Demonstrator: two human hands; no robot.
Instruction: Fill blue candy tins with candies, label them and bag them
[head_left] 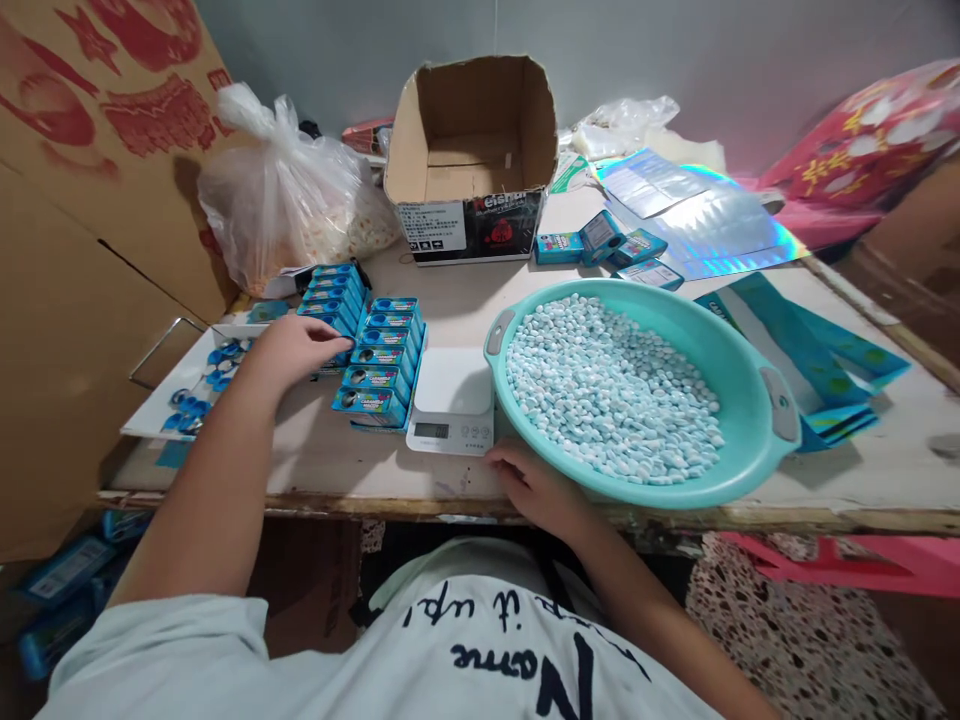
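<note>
Two rows of small blue printed boxes (375,378) stand left of the white kitchen scale (450,385). My left hand (304,345) lies over the front of the left row, its thumb and fingertips close together beside the right row. What those fingers grip, if anything, is hidden. By the scale's front right corner rests my right hand (538,487), fingers loosely bent, slightly apart and holding nothing. It is under the near rim of a turquoise basin (750,420) with many pale blue and white candies (611,395) inside.
A white tray (146,418) holds blue and white caps at left. Behind are a clear plastic bag (289,200), an open cardboard box (476,180) and several loose blue boxes (559,248). Silver pouches (697,220) and blue packaging (817,340) lie at right.
</note>
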